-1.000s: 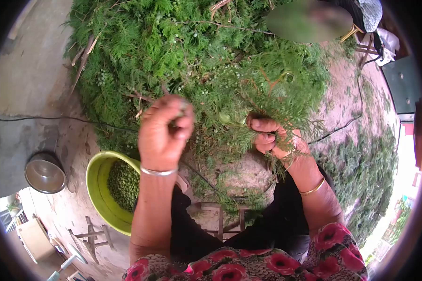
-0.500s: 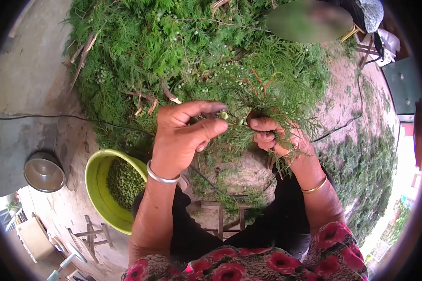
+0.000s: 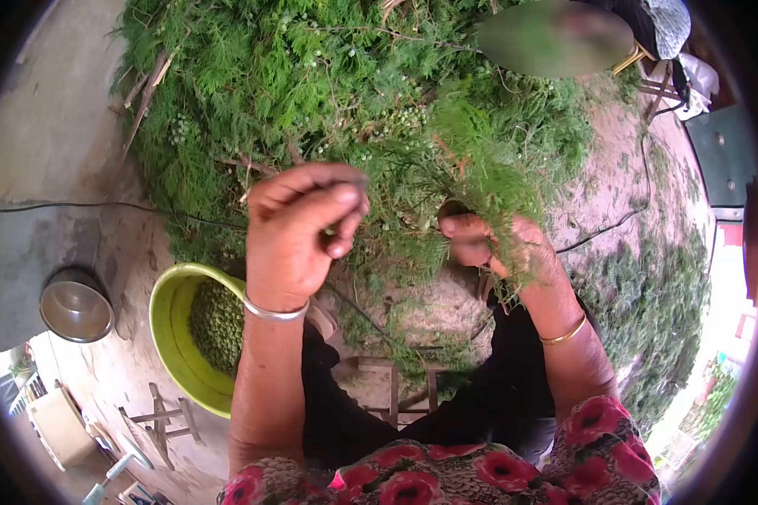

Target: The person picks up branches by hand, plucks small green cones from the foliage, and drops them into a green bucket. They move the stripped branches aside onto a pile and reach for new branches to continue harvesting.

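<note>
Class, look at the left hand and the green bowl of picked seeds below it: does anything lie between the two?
Nothing visible does. The left hand, fingers curled shut, hangs just above and right of the green bowl. Its own wrist overlaps the bowl's right rim. The right hand grips a leafy sprig apart from that gap.

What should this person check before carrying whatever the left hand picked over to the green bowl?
1. Right hand grips the leafy sprig: ok, fingers are closed around its stem.
2. Left hand holds something picked: cannot tell, the fingers are curled shut and hide what is inside.
3. Green bowl within reach: ok, it sits just below and beside the left wrist.
4. Room in the bowl: ok, the green bits lie below the rim.
5. Bowl opening unobstructed: not ok, the left forearm covers part of it.
6. Steel pot clear of the path: ok, it stands apart, farther left.
</note>
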The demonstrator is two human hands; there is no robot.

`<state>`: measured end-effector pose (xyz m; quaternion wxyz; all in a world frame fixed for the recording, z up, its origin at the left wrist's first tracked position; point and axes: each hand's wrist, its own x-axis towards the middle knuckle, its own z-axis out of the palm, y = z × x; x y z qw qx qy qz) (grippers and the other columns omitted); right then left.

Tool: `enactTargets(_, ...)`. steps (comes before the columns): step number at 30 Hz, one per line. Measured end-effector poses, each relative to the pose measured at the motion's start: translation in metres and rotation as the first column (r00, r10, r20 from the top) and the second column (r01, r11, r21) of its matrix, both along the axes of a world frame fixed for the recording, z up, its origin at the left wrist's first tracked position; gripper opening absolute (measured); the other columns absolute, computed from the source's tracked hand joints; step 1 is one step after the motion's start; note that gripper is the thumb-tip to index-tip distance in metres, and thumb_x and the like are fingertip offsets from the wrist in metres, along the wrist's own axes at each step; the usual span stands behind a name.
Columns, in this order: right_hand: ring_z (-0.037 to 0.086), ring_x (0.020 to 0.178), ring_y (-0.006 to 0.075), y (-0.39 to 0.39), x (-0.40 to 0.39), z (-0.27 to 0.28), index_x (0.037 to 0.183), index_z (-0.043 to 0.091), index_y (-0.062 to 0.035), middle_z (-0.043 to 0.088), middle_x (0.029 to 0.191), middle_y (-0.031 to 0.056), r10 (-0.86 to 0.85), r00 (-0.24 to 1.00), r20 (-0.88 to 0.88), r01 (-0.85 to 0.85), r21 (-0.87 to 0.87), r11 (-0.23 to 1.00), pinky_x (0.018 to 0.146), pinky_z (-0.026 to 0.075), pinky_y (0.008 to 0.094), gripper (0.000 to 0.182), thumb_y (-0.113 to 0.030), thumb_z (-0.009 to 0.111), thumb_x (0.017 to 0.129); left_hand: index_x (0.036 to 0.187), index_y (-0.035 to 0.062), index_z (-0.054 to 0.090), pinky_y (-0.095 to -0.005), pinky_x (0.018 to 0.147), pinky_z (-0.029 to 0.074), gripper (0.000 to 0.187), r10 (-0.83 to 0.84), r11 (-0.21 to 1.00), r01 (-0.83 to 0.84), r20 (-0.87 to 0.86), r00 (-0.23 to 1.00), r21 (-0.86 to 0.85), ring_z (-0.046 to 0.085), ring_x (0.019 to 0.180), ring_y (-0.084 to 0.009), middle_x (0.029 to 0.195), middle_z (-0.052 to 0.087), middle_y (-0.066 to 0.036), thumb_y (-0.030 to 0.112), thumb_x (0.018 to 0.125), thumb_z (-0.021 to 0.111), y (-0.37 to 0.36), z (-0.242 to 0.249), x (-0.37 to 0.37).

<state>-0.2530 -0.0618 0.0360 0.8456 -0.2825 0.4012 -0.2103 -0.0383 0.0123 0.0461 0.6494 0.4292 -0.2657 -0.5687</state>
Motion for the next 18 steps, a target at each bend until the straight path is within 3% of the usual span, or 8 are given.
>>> enactTargets(3,0.040,0.049,0.0073,-0.005,-0.003,-0.004,0.080,0.058,-0.0029,0.047,0.062,-0.0015,0.078,0.996,-0.041,-0.080,-0.049,0.996,0.042,0.026,0.0214,0.018,-0.009,0.074,0.075,0.085,-0.0051,0.067,-0.0191,0.041,0.036,0.011,-0.205,0.976,0.129,0.533,0.821,0.177,0.050,0.048,-0.0069,0.063,0.061,-0.007,-0.002,0.075,0.066,-0.003,0.010,-0.016)
enactTargets(4,0.041,0.049,0.0074,-0.007,-0.005,-0.006,0.080,0.059,-0.0034,0.049,0.062,-0.0016,0.194,0.981,0.012,-0.192,-0.068,0.979,0.042,0.028,0.0212,0.019,-0.012,0.075,0.074,0.085,-0.0041,0.067,-0.0188,0.042,0.037,0.012,-0.263,0.964,0.189,0.573,0.776,0.187,0.050,0.049,-0.0053,0.062,0.061,-0.005,-0.001,0.074,0.069,-0.003,0.008,-0.019)
enactTargets(9,0.040,0.047,0.0066,0.001,-0.006,-0.006,0.082,0.059,-0.0033,0.048,0.061,-0.0026,0.139,0.980,0.142,-0.116,-0.163,0.980,0.040,0.027,0.0210,0.023,-0.019,0.075,0.076,0.082,-0.0007,0.068,-0.0183,0.042,0.037,0.011,-0.262,0.930,0.367,0.739,0.620,0.022,0.049,0.047,-0.0030,0.062,0.061,-0.002,0.004,0.073,0.071,-0.001,-0.021,-0.026)
enactTargets(11,0.038,0.046,0.0064,-0.004,-0.011,-0.022,0.086,0.059,-0.0033,0.047,0.059,-0.0031,0.174,0.956,0.236,-0.114,-0.245,0.963,0.040,0.026,0.0210,0.024,-0.021,0.073,0.079,0.083,-0.0021,0.066,-0.0192,0.039,0.034,0.009,-0.176,0.978,0.088,0.519,0.837,0.190,0.047,0.045,-0.0061,0.062,0.060,-0.004,0.004,0.077,0.067,0.003,-0.002,-0.031)
enactTargets(13,0.037,0.047,0.0071,-0.012,-0.009,-0.028,0.093,0.056,-0.0025,0.045,0.061,-0.0027,0.084,0.902,0.423,-0.094,0.003,0.996,0.038,0.027,0.0205,0.029,-0.026,0.069,0.082,0.091,-0.0033,0.064,-0.0199,0.037,0.033,0.013,0.106,0.987,-0.129,0.221,0.970,0.091,0.046,0.043,-0.0095,0.065,0.059,-0.007,0.005,0.081,0.061,0.002,-0.008,-0.016)
enactTargets(15,0.038,0.049,0.0088,-0.017,-0.011,-0.017,0.096,0.053,-0.0036,0.044,0.065,-0.0007,0.055,0.955,0.292,-0.047,-0.034,0.998,0.039,0.031,0.0203,0.028,-0.027,0.063,0.086,0.099,-0.0032,0.061,-0.0209,0.041,0.037,0.019,0.307,0.940,-0.311,0.053,0.950,0.141,0.051,0.053,-0.0121,0.074,0.060,-0.011,0.005,0.082,0.059,0.006,-0.002,0.014)
enactTargets(17,0.038,0.051,0.0092,-0.024,-0.013,-0.016,0.085,0.050,-0.0010,0.041,0.065,0.0021,-0.307,0.774,0.553,0.162,0.296,0.941,0.039,0.032,0.0204,0.032,-0.032,0.059,0.088,0.112,-0.0021,0.054,-0.0209,0.042,0.040,0.029,0.329,0.939,-0.308,-0.144,0.933,0.150,0.051,0.056,-0.0137,0.078,0.058,-0.011,0.006,0.085,0.055,0.027,-0.008,0.061)
enactTargets(18,0.035,0.049,0.0097,-0.031,-0.017,-0.015,0.078,0.047,0.0011,0.038,0.062,0.0033,-0.340,0.771,0.539,0.091,0.435,0.896,0.039,0.030,0.0216,0.042,-0.038,0.048,0.092,0.115,-0.0014,0.051,-0.0219,0.043,0.042,0.030,0.328,0.943,-0.304,-0.211,0.921,0.135,0.053,0.061,-0.0146,0.083,0.058,-0.012,0.007,0.086,0.054,0.046,-0.014,0.087)
